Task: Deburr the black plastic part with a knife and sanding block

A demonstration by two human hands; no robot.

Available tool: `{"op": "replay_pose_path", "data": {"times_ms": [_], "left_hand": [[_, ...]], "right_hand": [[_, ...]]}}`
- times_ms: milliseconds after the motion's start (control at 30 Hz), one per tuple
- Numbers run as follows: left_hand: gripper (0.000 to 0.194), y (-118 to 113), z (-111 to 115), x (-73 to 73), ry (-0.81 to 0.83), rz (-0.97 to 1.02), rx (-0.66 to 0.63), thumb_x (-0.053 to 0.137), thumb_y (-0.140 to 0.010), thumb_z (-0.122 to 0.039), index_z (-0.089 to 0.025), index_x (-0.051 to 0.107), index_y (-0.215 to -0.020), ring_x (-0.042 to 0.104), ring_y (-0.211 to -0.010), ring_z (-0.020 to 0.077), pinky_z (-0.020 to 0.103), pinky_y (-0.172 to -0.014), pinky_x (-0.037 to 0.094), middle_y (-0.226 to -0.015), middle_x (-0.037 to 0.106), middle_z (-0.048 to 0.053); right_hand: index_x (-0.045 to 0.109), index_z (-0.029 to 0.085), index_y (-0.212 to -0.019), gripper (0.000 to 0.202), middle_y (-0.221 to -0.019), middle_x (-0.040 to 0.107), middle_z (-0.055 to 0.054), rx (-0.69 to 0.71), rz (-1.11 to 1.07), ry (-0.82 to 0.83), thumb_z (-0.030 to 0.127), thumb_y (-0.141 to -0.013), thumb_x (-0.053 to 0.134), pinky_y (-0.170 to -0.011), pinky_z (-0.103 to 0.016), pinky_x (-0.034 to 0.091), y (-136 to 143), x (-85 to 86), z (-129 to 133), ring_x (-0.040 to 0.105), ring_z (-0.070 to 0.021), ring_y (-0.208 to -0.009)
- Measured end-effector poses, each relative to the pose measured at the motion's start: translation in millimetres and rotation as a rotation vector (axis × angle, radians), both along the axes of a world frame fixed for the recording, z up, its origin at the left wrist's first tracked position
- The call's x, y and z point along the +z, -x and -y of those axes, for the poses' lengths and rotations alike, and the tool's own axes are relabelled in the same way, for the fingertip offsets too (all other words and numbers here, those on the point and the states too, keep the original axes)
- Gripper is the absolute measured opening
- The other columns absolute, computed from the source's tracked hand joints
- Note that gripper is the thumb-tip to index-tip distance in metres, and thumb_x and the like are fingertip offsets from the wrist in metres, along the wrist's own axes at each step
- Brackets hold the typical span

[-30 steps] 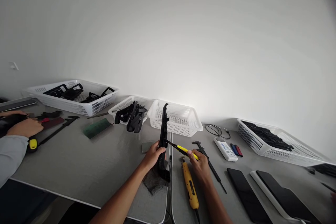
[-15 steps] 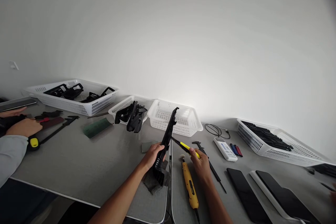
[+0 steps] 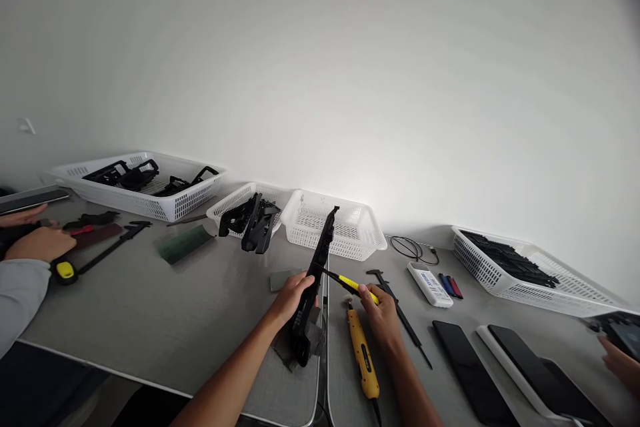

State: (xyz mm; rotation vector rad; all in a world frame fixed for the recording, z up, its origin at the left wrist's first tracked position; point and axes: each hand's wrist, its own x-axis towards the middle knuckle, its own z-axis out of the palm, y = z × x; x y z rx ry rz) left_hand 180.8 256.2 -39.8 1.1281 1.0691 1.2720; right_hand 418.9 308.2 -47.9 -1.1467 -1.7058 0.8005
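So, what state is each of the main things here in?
Long black plastic part, tilted, held in the left hand
Yellow-handled tool, held in the right hand, tip at the part
Yellow rotary tool, lying down; whether running, unclear
Caliper near the right hand, lying flat
Rightmost white basket, partly filled with black parts

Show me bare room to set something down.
Widest: grey left tabletop, between the green curved sheet, neighbour's grey sleeve and left forearm. Smaller: between the white-edged black slab and white perforated rightmost basket. Crowded: around the right hand, beside yellow corded tool and black caliper.
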Motion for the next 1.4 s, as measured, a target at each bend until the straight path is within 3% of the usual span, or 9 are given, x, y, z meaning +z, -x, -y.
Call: {"op": "replay_pose_path", "data": {"times_ms": [267, 400, 600, 733, 1000, 1233, 1400], "left_hand": [[0.047, -3, -4, -5.1, -0.001, 0.009, 0.030, 0.059, -0.090, -0.063, -0.017, 0.067, -0.082, 0.059, -0.052, 0.0168, 0.026, -0.049, 0.038, -0.067, 0.074, 0.008], [0.051, -2, -2, -3.2, -0.051, 0.007, 0.030, 0.058, -0.093, -0.064, -0.016, 0.071, -0.089, 0.067, -0.064, 0.0204, 0.028, -0.057, 0.045, -0.077, 0.077, 0.011], [0.068, 0, -4, -5.7, 0.034, 0.083, 0.079, 0.055, -0.087, -0.081, -0.015, 0.071, -0.091, 0.063, -0.056, 0.0189, 0.027, -0.050, 0.043, -0.072, 0.076, 0.010], [0.068, 0, -5, -6.5, 0.044, 0.085, 0.088, 0.060, -0.083, -0.083, -0.015, 0.069, -0.086, 0.058, -0.049, 0.0153, 0.026, -0.047, 0.041, -0.069, 0.075, 0.009], [0.060, -2, -5, -5.5, 0.045, 0.146, 0.052, 0.067, -0.081, -0.079, -0.019, 0.062, -0.082, 0.064, -0.054, 0.0180, 0.027, -0.051, 0.045, -0.069, 0.075, 0.007], [0.060, -3, -5, -5.7, 0.050, 0.138, 0.068, 0.069, -0.079, -0.077, -0.018, 0.063, -0.083, 0.073, -0.066, 0.0229, 0.027, -0.051, 0.045, -0.075, 0.075, 0.007], [0.056, -2, -3, -1.7, 0.035, 0.136, 0.039, 0.070, -0.082, -0.073, -0.017, 0.067, -0.084, 0.076, -0.078, 0.0271, 0.029, -0.059, 0.051, -0.077, 0.076, 0.009]], "right_hand": [[0.058, 0.033, -0.061, 0.041, -0.056, 0.058, -0.011, -0.089, -0.018, -0.064, 0.065, -0.086, 0.062, -0.048, -0.042, 0.036, -14, -22.0, -12, 0.056, -0.0276, -0.054], [0.059, 0.034, -0.063, 0.039, -0.055, 0.058, -0.011, -0.120, -0.034, -0.114, 0.067, -0.082, 0.064, -0.047, -0.044, 0.036, -18, -34.5, -18, 0.058, -0.0286, -0.053], [0.061, 0.034, -0.065, 0.041, -0.053, 0.056, -0.010, -0.132, -0.082, -0.186, 0.072, -0.079, 0.065, -0.046, -0.044, 0.037, -22, -42.6, -23, 0.057, -0.0277, -0.052], [0.061, 0.033, -0.064, 0.042, -0.054, 0.058, -0.011, -0.107, -0.074, -0.166, 0.072, -0.079, 0.065, -0.047, -0.043, 0.037, -22, -43.3, -24, 0.058, -0.0279, -0.053], [0.060, 0.032, -0.065, 0.044, -0.054, 0.057, -0.011, -0.060, -0.081, -0.092, 0.070, -0.086, 0.059, -0.047, -0.042, 0.036, -19, -34.5, -19, 0.058, -0.0279, -0.055], [0.048, 0.024, -0.064, 0.058, -0.056, 0.048, -0.001, -0.042, -0.074, 0.029, 0.074, -0.091, 0.053, -0.053, -0.033, 0.037, -4, -22.8, -12, 0.047, -0.0191, -0.055], [0.042, 0.023, -0.065, 0.060, -0.060, 0.041, 0.003, -0.024, -0.101, 0.059, 0.075, -0.093, 0.053, -0.054, -0.028, 0.035, -1, -21.2, -10, 0.038, -0.0143, -0.057]]}}
